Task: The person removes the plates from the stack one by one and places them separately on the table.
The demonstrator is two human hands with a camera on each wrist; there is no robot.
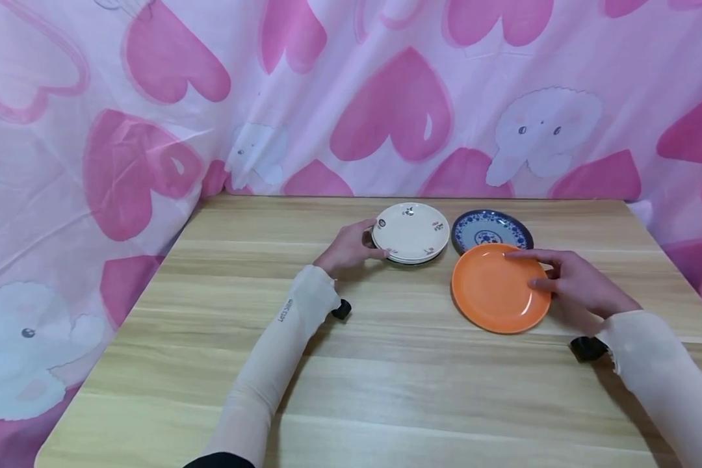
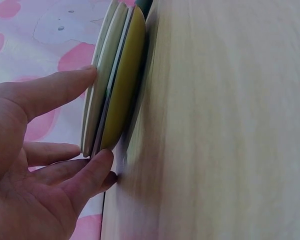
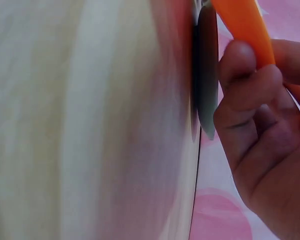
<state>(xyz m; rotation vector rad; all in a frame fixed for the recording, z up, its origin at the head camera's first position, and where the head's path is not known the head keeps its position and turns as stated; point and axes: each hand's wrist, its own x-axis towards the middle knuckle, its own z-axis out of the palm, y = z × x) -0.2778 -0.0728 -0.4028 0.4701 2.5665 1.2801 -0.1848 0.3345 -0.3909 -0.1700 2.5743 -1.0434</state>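
My left hand (image 1: 349, 248) holds the left edge of a stack of plates at the back middle of the table. On top is a white plate (image 1: 411, 229) with small printed motifs. From the side, in the left wrist view, the stack shows pale rims over a yellow plate (image 2: 126, 75); the thumb touches the upper rims and the fingers reach the lower edge. An orange plate (image 1: 497, 292) is pinched at its right edge by my right hand (image 1: 579, 279), raised above the table. Behind it, partly covered, lies a blue-and-white patterned plate (image 1: 485, 226).
The plates are on a light wood-grain table (image 1: 351, 403). A pink curtain (image 1: 351, 97) with hearts and cartoon animals hangs along its back and left sides. Small black devices (image 1: 588, 348) sit under both wrists.
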